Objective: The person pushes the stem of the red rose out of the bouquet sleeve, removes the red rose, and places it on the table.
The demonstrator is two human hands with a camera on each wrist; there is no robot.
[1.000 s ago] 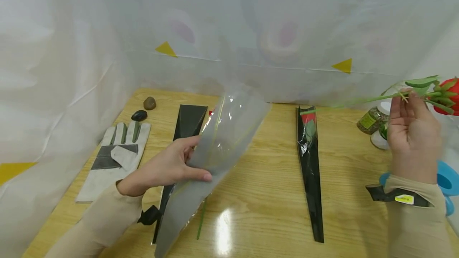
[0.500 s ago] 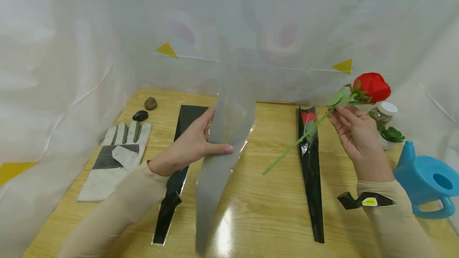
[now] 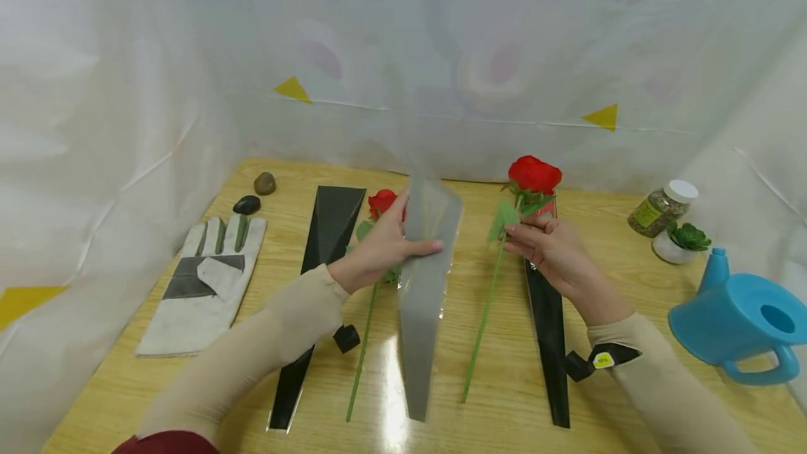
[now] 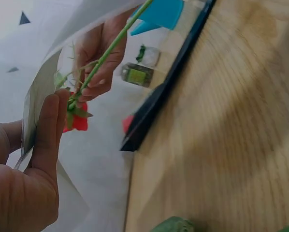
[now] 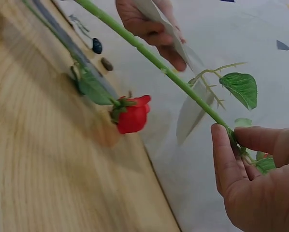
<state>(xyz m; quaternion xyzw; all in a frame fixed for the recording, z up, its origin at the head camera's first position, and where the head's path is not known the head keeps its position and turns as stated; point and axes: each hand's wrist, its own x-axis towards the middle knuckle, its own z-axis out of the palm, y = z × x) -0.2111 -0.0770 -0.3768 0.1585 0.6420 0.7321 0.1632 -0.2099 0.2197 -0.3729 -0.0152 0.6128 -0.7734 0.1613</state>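
My left hand (image 3: 384,242) grips a grey, clear-fronted flower sleeve (image 3: 419,314) between thumb and fingers, its narrow end pointing down. In my right hand (image 3: 561,254) the stem of a red rose (image 3: 534,174) is pinched just below the bloom; the green stem hangs down at a slant, beside the sleeve and apart from it. The right wrist view shows thumb and fingertips closed on that stem (image 5: 168,72). Under my left hand a second red rose (image 3: 381,202) lies on the table, partly hidden by the hand.
A black sleeve (image 3: 334,223) lies left, another black sleeve (image 3: 548,342) holding a red rose lies right. Around them are a work glove (image 3: 195,293), two stones (image 3: 265,183), a jar (image 3: 662,209), a potted succulent (image 3: 684,238) and a blue watering can (image 3: 725,321).
My right hand has brought the rose from the far right in toward the middle, stem turning downward. My left hand has moved right and up with the grey sleeve, which now stands more upright.
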